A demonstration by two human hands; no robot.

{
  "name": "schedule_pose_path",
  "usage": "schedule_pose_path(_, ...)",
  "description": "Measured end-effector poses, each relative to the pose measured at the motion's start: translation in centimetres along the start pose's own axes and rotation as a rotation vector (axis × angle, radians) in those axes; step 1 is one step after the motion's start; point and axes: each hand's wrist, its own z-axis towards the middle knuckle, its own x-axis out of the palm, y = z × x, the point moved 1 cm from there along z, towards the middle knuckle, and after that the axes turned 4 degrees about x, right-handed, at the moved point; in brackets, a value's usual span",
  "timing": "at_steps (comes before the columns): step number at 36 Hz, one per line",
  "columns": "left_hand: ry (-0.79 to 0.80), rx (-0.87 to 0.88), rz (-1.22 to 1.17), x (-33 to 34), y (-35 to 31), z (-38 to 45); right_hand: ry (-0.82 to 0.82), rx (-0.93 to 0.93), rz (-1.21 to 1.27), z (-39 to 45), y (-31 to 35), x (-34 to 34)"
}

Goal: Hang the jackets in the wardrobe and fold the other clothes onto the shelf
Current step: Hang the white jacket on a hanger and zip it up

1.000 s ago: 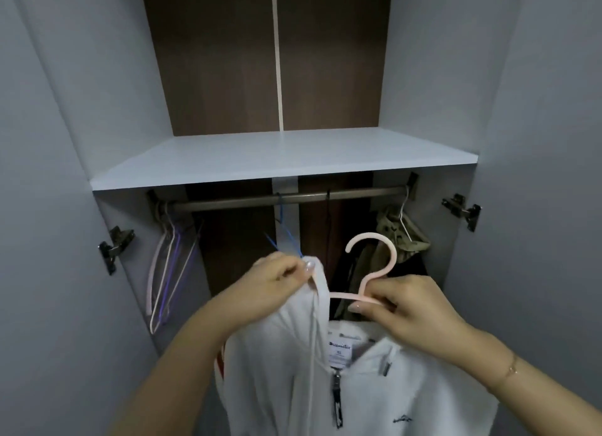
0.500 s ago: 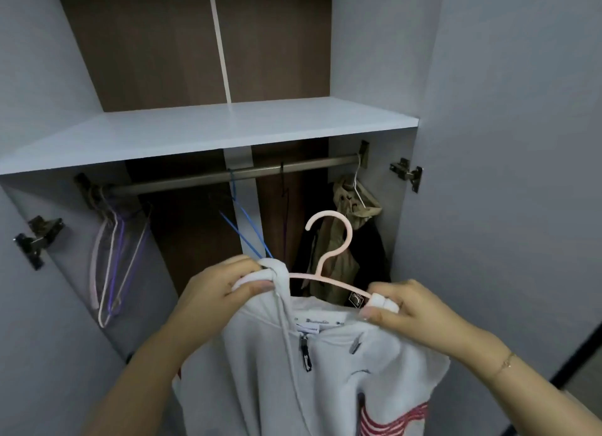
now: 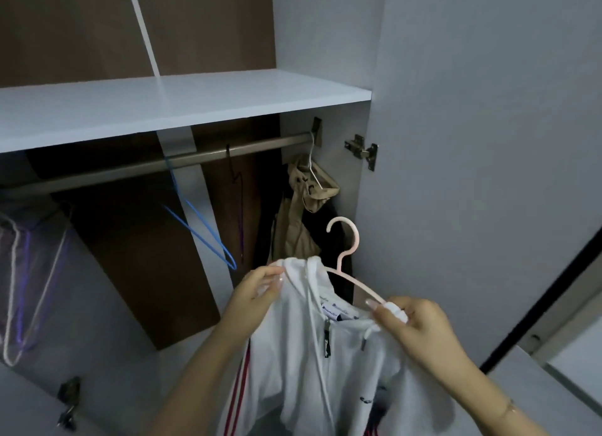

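One white zip jacket (image 3: 312, 364) with red stripes hangs on one pink hanger (image 3: 350, 272), held in front of the open wardrobe, below the rail (image 3: 202, 157) and not yet hooked on it. The left hand (image 3: 257, 294) pinches the jacket's shoulder over the hanger's left end; the right hand (image 3: 413, 325) has its grip closed round the fabric at the hanger's right end. On the rail hang one blue wire hanger (image 3: 198, 220), one dark hanger (image 3: 236, 188), and one tan jacket (image 3: 299, 214) at the far right. A few pale hangers (image 3: 19, 272) cluster at the left; their number cannot be told. One white shelf (image 3: 163, 103) sits above the rail.
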Motion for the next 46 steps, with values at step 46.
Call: schedule_pose_path(46,-0.432,-0.324,-0.307,1.0,2.3,18.9,0.083,-0.021,0.281,33.3,0.3,16.5)
